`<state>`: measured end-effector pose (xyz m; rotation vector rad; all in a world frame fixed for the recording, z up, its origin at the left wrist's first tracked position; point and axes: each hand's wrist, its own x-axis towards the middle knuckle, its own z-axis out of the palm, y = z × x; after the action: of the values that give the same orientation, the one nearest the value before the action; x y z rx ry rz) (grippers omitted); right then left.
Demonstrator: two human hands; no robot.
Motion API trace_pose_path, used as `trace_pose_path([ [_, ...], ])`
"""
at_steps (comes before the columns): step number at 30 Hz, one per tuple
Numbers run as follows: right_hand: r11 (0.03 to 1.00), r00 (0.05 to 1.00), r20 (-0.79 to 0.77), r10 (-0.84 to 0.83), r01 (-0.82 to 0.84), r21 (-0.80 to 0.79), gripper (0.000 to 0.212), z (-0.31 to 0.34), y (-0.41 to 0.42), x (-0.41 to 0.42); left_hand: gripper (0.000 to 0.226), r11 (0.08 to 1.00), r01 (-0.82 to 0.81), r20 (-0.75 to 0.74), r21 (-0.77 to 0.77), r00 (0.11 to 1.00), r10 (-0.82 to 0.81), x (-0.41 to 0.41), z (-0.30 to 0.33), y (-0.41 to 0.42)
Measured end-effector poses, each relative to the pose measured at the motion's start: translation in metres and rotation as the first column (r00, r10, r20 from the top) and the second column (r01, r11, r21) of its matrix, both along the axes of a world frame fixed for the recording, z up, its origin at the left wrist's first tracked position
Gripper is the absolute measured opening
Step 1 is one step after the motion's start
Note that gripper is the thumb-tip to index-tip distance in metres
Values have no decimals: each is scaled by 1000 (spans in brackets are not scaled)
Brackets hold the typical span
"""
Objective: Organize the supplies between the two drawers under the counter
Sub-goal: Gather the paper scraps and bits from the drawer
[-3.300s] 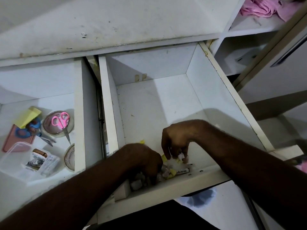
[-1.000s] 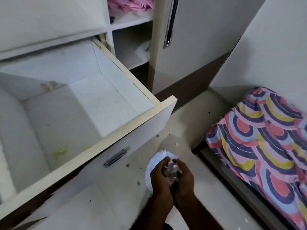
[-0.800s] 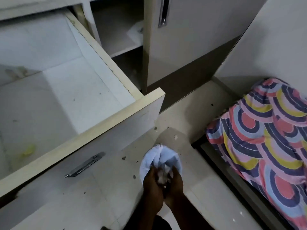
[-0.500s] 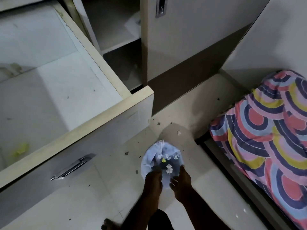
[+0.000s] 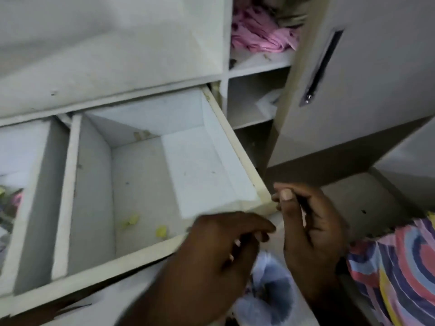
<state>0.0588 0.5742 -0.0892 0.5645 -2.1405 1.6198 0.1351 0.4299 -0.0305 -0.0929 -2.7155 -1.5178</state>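
Both hands hover at lower centre, fingers loosely curled and holding nothing: left hand point(image 5: 226, 250) over the right drawer's point(image 5: 244, 158) front edge, right hand point(image 5: 310, 227) beside its corner. Yellow scraps point(image 5: 161, 230) lie inside; the left drawer point(image 5: 37, 184) shows supplies point(image 5: 9, 203) at far left.

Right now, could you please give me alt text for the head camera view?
Two bare hands, left hand and right hand, hover empty at the front corner of an open white drawer holding only yellow scraps. A whitish bag lies below; pink cloth sits on a shelf.
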Motion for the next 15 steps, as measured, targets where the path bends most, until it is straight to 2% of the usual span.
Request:
trace_pose_path([
  [2,981,980,-125,158,-141,136,18,24,-32,-9,34,999,-32,-37,9,999,32,-1,23,-43],
  [3,943,952,-122,281,-250,222,16,30,-47,-14,34,998,-55,-48,-6,997,54,-3,28,-64],
  [5,790,871,29,490,-458,409,16,31,-82,-21,32,990,-89,-6,-110,996,88,-12,25,-111],
  [6,686,834,141,533,-524,505,20,28,-96,-24,32,979,-66,68,-194,994,80,-19,17,-132],
  [9,349,749,421,512,-629,695,37,6,-126,-27,27,883,217,418,-417,908,-25,-33,-20,-186],
  [11,121,661,612,434,-716,687,46,0,-139,-30,26,787,399,577,-472,814,-66,-37,-46,-207],
  [13,-99,572,755,320,-772,628,52,0,-155,-35,28,713,519,667,-472,739,-96,-37,-64,-214],
  [15,-256,536,808,246,-768,587,47,1,-174,-44,29,648,592,704,-479,700,-119,-39,-78,-213],
])
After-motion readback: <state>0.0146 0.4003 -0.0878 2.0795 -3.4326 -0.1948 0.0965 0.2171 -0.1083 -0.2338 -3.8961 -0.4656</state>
